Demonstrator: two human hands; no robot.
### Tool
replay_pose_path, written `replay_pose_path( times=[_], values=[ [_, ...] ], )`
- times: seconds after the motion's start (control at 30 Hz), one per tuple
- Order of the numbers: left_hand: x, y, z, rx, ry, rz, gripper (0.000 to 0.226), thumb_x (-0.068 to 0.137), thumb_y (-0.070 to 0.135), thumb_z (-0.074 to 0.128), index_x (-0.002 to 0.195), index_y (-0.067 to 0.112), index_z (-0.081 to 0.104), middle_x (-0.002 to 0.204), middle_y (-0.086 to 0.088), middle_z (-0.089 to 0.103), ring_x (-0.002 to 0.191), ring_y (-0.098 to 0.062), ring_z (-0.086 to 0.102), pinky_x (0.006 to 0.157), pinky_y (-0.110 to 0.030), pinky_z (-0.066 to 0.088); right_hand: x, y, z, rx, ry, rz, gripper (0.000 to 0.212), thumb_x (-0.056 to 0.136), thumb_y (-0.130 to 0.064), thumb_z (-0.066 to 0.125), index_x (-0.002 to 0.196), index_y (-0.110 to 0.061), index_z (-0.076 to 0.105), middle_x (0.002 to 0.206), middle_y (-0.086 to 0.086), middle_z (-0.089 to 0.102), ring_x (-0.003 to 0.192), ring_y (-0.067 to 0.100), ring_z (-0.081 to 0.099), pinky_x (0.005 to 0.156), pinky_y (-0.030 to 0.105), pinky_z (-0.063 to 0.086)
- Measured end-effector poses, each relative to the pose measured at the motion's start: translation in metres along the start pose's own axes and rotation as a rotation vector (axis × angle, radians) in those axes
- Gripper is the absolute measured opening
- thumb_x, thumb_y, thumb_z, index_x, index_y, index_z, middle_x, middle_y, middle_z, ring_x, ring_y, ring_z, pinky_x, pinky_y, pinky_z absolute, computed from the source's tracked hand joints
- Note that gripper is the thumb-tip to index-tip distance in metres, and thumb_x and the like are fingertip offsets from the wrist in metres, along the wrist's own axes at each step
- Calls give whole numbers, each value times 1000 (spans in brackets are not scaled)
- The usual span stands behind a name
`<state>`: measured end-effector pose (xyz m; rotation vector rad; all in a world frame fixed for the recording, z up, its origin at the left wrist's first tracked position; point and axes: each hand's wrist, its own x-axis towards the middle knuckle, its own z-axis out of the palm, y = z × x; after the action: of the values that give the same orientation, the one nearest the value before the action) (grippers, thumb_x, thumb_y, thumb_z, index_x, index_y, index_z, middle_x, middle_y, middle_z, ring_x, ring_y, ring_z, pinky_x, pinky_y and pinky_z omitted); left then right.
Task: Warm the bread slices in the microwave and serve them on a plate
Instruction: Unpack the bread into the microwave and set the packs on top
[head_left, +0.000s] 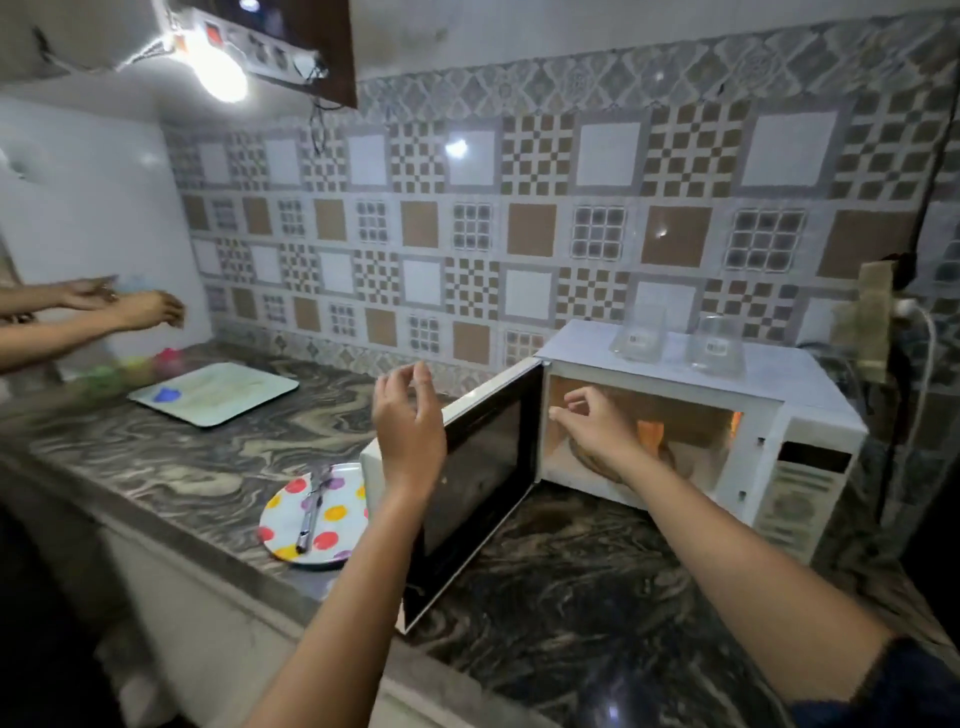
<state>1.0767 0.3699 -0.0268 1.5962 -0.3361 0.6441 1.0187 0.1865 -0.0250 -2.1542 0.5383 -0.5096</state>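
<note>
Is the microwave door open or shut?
Open. The microwave door swings out to the left, the lit inside shows, and the right hand reaches in.

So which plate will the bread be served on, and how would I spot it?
Find the white microwave with its door swung open. Left of that door, on the marbled countertop, lies a round white plate with coloured polka dots and a utensil across it. The pale rectangular tray farther back is plainer.
</note>
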Motion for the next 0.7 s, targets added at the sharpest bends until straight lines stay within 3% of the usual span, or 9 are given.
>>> replay_pose_path(
  times=[0.07,0.13,0.2,0.27,0.33,0.43,0.57,0.7],
  values=[
    [-8,-21,-38,-51,168,-139,23,98,20,41,98,4,58,98,-8,53,94,-20,50,78,-20,31,-18,-23,29,6,-11,-162,34,89,-28,60,117,-8,57,122,9,59,111,20,55,84,23,39],
    [-12,-52,-64,-73,231,-349,22,97,21,42,105,5,54,105,-8,53,98,-21,51,79,-23,34,-36,-45,56,15,-66,-331,32,89,-29,61,114,-10,61,120,5,62,112,17,56,89,21,39],
    [-17,-80,-76,-50,121,-510,26,97,22,42,114,5,52,111,-8,55,103,-23,53,84,-32,40,-52,-63,83,-19,-141,-475,33,88,-30,60,116,-13,62,122,3,61,116,14,53,95,21,37],
    [-24,-99,-78,-84,-103,-576,28,98,22,41,120,9,52,119,-8,57,111,-24,53,92,-38,41,-62,-74,108,-94,-186,-554,37,89,-33,59,121,-15,60,127,1,59,121,16,51,102,28,39],
    [-34,-106,-75,-187,-299,-654,23,100,22,37,107,18,58,107,0,60,100,-17,55,83,-32,41,-65,-76,127,-186,-201,-553,39,90,-35,55,124,-16,59,130,2,57,123,18,50,103,35,41],
    [-44,-110,-70,-228,-370,-661,27,101,23,34,92,25,60,90,1,59,80,-12,52,69,-28,38,-66,-70,136,-320,-134,-562,29,92,-30,50,108,-11,65,117,6,62,114,24,53,90,35,46],
    [-64,-110,-65,-227,-336,-628,23,99,31,40,101,23,62,103,-1,64,94,-15,57,85,-35,45,-74,-56,122,-335,-3,-631,27,91,-27,52,86,-4,66,95,10,65,100,26,55,78,35,45],
    [-108,-90,-48,-337,-289,-602,16,96,29,49,100,25,63,97,11,64,91,-5,58,82,-26,45,-91,-29,94,-281,133,-667,27,85,-25,62,69,-4,58,74,9,59,80,22,53,67,29,38]
  ],
)
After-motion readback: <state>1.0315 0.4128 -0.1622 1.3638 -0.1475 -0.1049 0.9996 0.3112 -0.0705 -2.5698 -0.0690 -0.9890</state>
